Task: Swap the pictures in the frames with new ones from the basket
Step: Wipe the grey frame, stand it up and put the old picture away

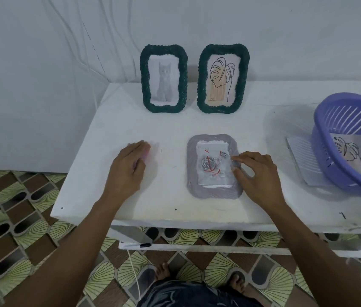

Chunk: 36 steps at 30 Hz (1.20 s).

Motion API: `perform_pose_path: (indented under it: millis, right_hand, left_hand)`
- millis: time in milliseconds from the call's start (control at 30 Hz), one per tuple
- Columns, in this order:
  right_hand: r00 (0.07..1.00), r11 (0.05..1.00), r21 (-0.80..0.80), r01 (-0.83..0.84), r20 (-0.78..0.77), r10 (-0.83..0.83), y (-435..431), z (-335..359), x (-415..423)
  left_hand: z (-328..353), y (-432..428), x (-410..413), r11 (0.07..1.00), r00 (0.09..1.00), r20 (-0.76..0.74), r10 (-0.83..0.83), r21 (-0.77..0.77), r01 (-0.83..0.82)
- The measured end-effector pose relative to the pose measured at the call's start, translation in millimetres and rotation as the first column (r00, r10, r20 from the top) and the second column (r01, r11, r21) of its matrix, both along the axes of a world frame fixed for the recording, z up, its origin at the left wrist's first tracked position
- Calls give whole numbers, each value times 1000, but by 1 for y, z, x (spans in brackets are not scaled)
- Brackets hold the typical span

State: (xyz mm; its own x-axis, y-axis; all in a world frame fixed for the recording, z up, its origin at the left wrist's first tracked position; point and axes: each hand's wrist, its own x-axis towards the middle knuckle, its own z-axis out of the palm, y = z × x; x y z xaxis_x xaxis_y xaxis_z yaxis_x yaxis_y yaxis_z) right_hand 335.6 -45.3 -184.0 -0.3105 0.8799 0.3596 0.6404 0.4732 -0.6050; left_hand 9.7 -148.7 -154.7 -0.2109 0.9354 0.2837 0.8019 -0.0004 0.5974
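fingers [240,158] of the right hand [255,176] bend onto the right edge of the rose picture [208,166] in the grey frame [191,173], which lies flat on the table [175,129]; whether they pinch it cannot be told. the left hand [128,167] rests flat beside it, fingers straight. the step seems to be drawing the old picture out; next calls for a firm hold on its edge, then the leaf picture [350,156] from the basket [323,140]
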Motion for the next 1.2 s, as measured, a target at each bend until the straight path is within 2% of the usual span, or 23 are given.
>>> perform_pose_path:
  millis: [67,100,167,267,367,500,633,767,867,1000,1067,1200]
  right_hand:
    - [1000,1000,-6,-6,-2,6,1,0,0]
    - [1000,1000,-7,-8,-4,8,1,0,0]
    - [1000,1000,-11,-8,-7,8,1,-1,0]
    - [1000,1000,-15,-2,9,2,1,0,0]
    - [1000,1000,-8,16,26,-16,0,2,-1]
    - [998,999,-6,33,51,-32,0,3,-3]
    - [997,999,-13,43,66,-43,-1,2,-3]
    - [996,998,-26,58,71,-56,-1,3,-4]
    - [995,998,-24,59,77,-57,-1,3,-4]
    - [995,998,-27,62,78,-60,-1,3,-4]
    - [995,998,-27,61,75,-59,-2,4,-4]
    - [995,998,-38,56,86,-53,-2,5,-4]
  left_hand:
    - [10,14,24,997,988,142,-66,56,58]
    - [14,24,38,992,982,153,-113,68,103]
    - [17,47,64,974,972,70,-226,42,223]
    - [7,75,90,924,913,-144,-382,-64,376]
    - [-6,88,94,888,827,-325,-459,-170,426]
    - [-12,74,88,860,758,-409,-508,-198,470]
    - [-8,31,96,793,697,-389,-603,-193,578]
    - [-6,25,96,822,747,-354,-562,-144,550]
    - [-8,53,90,878,787,-390,-478,-205,432]
    - [-3,90,92,906,847,-341,-408,-270,327]
    - [-4,91,95,904,849,-328,-415,-252,344]
    - [-12,60,94,858,804,-299,-514,-174,484]
